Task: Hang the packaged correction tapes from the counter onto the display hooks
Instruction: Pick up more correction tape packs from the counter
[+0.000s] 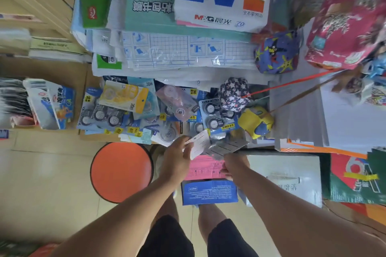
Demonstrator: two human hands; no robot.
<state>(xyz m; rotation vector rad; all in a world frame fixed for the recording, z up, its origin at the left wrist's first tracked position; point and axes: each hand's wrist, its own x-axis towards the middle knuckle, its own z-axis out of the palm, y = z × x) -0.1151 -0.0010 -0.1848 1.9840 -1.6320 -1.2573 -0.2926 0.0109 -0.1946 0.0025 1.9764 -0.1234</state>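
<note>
Correction tape packs [146, 108] lie heaped on counter [92, 136] ahead of you; your left hand [177, 158] pinches white card pack [198, 144], your right hand [235, 165] curls round grey pack [227, 147], possibly pink card [204, 168] too; orange stool [122, 172] left of you
</note>
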